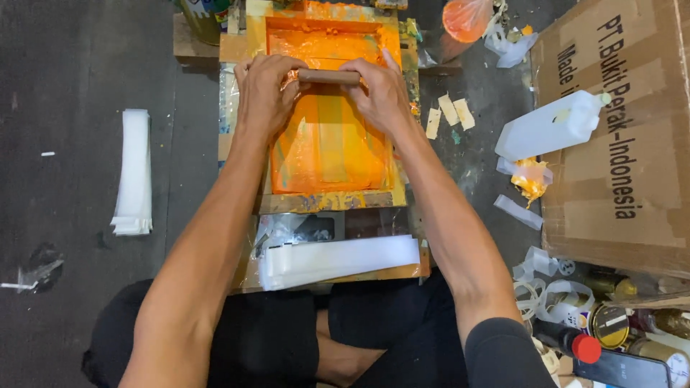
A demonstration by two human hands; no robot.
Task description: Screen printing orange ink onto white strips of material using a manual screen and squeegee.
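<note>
Both hands top-center of frame, wrapped tight around a brown wooden squeegee handle [329, 75]: left hand [264, 90] clenched on its left end, right hand [379, 92] clenched on its right end. Handle lies crosswise over an orange-inked screen frame [327, 197] w/ wet orange ink across the mesh; blade below handle hidden by fingers.

Around it:
- stack of white plastic strips [338, 260] lower center, just below the frame, touching the board edge, between frame and person's knees.
- second white strip stack [134, 172] left of frame, well apart on the dark floor [72, 86].
- tan tape bits [448, 113] just right of frame.
- white plastic jug [550, 126] right, lying tilted against a big cardboard box [625, 144]; contents can't tell.
- orange-stained rag/bag [532, 179] below jug, clear strip near it.
- orange plastic bag [466, 18] top right-center.
- lower right corner: cluster of cans and bottles [611, 323], one w/ red cap [586, 348], loose clear tape loops beside; contents not visible.
- can [205, 18] top left of frame, partly cut off.

Nothing blocks the hands; forearms cover the frame's side rails.
</note>
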